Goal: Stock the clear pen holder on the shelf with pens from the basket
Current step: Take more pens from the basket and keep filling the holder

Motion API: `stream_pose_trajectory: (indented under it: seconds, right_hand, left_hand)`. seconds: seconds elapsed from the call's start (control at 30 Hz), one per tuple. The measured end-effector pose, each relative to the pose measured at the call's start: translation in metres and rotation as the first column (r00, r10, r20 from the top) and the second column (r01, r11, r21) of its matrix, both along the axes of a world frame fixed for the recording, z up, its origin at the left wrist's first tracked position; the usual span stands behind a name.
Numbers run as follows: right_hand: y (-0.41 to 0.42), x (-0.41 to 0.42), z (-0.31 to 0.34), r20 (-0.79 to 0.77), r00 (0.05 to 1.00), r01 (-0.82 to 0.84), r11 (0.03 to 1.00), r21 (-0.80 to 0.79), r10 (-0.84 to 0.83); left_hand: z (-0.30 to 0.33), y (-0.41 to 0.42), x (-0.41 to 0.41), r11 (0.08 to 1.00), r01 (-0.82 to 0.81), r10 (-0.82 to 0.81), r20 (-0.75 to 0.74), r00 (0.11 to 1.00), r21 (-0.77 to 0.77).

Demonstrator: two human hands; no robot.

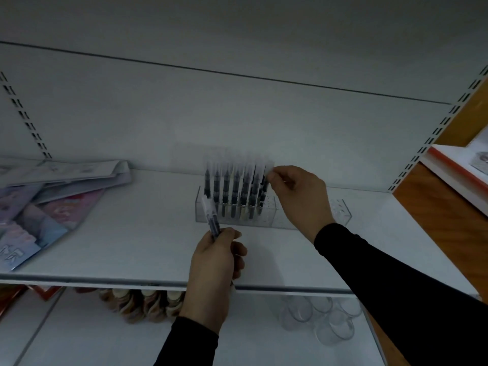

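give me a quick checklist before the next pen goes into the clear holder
1. Spare pens in left hand: ok, gripped upright.
2. Right hand pinching the pen at the row's right end: ok.
3. That pen seated in its hole: cannot tell, blurred.
4. Free holes left in the clear holder: ok, right part looks unfilled.
5. Holder flat on the shelf: ok.
6. Basket in reach: cannot tell, not in view.

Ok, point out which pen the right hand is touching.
The pen at the right end of the row in the clear holder. The right hand pinches its cap; the others stand untouched to its left.
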State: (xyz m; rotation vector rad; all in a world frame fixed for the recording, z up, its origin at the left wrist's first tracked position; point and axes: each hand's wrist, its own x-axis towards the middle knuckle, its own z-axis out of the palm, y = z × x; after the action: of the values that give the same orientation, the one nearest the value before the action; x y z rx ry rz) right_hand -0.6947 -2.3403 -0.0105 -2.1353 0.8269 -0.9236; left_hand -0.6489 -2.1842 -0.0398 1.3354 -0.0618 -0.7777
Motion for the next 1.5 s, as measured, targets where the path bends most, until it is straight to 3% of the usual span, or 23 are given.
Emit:
stream_pose_trajectory:
  seconds: [0.13,0.23,0.33,0.4,0.5,0.6,0.77,0.9,1.0,1.23,1.5]
  right_hand:
    - [0.008,-0.011,0.001,0.066,0.996,0.052,0.996,0.075,-0.057]
    - [0.016,-0.019,-0.002,-0.011,0.998,-0.060,0.953,0.298,0.066]
    - [0.024,-0.024,-0.005,-0.082,0.959,-0.192,0.835,0.516,0.271]
    - [0.026,-0.028,-0.007,-0.016,0.927,-0.276,0.712,0.645,0.374]
    - [0.025,-0.036,-0.007,0.096,0.892,-0.370,0.593,0.715,0.441]
    - [0.022,-0.040,-0.005,0.149,0.890,-0.388,0.545,0.743,0.431]
    - [0.010,-0.039,-0.002,0.099,0.961,-0.255,0.681,0.687,0.259]
    - [-0.008,-0.036,0.016,0.271,0.963,-0.188,0.731,0.656,0.005]
    - [-0.018,-0.032,0.029,0.332,0.940,-0.136,0.809,0.572,-0.077]
    - [-0.020,-0.017,0.036,0.291,0.956,-0.035,0.963,0.267,-0.047]
    - [-0.015,-0.008,0.028,0.192,0.981,-0.034,0.993,0.114,0.011]
  left_hand:
    - [0.000,-0.002,-0.001,0.999,0.039,-0.039,0.004,0.999,-0.011]
    - [0.000,-0.004,-0.005,0.992,0.126,-0.126,0.006,0.992,-0.016]
    - [0.001,-0.005,-0.011,0.971,0.239,-0.239,0.005,0.971,-0.018]
    - [0.002,-0.005,-0.015,0.953,0.302,-0.302,0.024,0.953,-0.021]
    - [0.002,-0.005,-0.018,0.930,0.367,-0.367,0.051,0.929,-0.009]
    - [0.002,-0.007,-0.021,0.923,0.386,-0.386,0.046,0.921,0.012]
    - [-0.001,-0.012,-0.019,0.971,0.236,-0.237,0.028,0.971,0.027]
    - [-0.005,-0.010,-0.011,0.997,0.072,-0.072,0.001,0.997,0.029]
    - [-0.005,-0.007,-0.009,0.999,0.041,-0.040,-0.021,0.999,0.016]
    - [-0.008,-0.007,-0.008,1.000,0.021,-0.022,0.036,0.999,0.009]
    - [-0.004,-0.002,-0.006,1.000,0.007,-0.006,0.082,0.997,-0.006]
